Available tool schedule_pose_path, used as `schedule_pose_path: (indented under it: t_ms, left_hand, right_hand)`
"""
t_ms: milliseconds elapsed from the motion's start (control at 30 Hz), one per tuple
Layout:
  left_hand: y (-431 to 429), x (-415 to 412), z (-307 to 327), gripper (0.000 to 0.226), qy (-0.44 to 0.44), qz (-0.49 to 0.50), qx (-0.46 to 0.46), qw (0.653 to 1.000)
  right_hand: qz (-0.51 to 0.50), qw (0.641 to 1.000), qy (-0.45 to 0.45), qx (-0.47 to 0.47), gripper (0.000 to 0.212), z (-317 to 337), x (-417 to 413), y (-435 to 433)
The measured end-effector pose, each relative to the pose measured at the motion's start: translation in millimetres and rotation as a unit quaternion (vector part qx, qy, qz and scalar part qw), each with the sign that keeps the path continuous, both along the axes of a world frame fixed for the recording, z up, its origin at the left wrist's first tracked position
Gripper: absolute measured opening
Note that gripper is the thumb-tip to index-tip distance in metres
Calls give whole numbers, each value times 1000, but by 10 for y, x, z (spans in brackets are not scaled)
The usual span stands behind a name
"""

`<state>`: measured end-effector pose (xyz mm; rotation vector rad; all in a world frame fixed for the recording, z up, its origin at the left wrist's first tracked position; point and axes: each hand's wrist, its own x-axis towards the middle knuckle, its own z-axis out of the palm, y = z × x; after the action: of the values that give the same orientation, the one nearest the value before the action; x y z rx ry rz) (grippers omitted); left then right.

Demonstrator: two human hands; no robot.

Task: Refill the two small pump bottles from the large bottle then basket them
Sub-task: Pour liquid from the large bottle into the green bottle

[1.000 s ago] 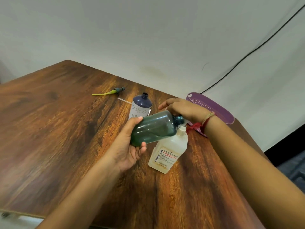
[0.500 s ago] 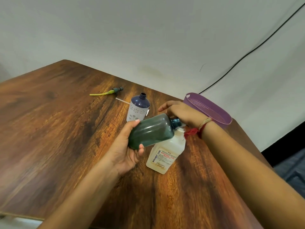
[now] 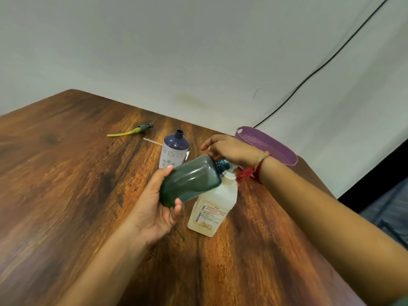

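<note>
Lying at the far left of the wooden table [image 3: 66,195] is a dark green pump head [image 3: 144,127] with its yellow-green dip tube trailing left. Just right of it lies a thin white tube [image 3: 152,141], its end hidden behind a small dark purple bottle [image 3: 175,151] in a white flowered sleeve, which stands upright with its neck uncapped. Nearer the camera, the left hand [image 3: 159,208] grasps the base end of a small green bottle [image 3: 192,181], thumb on top and fingers wrapped underneath. That bottle is held off the table, tipped almost flat, with its neck pointing right and far. Below its neck stands the large pale bottle [image 3: 212,208] with a "BIOCHEM CHG" label, upright and white-topped. The right hand [image 3: 231,149], with red thread at the wrist, arches over the green bottle's neck. Its fingers are bent, but I cannot tell what they grip. A purple basket [image 3: 276,146] sits at the far right edge, against the wall.
</note>
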<state>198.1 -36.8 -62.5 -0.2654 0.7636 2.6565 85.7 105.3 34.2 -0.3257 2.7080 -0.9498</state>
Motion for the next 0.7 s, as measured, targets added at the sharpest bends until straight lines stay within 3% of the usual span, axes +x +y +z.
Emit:
schedule_pose_path:
  t_ms: [200, 400, 567, 700]
  left_hand:
    - [33, 7, 12, 47, -12, 3, 3, 1000]
    - [44, -4, 33, 51, -8, -7, 15, 1000]
    - [24, -13, -4, 51, -10, 11, -13, 1000]
    - [13, -2, -2, 51, -6, 6, -4, 1000]
  right_hand:
    - [-21, 997, -29, -72, 32, -104, 45, 33]
    - [19, 1000, -22, 8, 31, 52, 11, 6]
    - [-40, 996, -27, -79, 31, -111, 35, 18]
    - [-15, 1000, 4, -7, 29, -16, 13, -1]
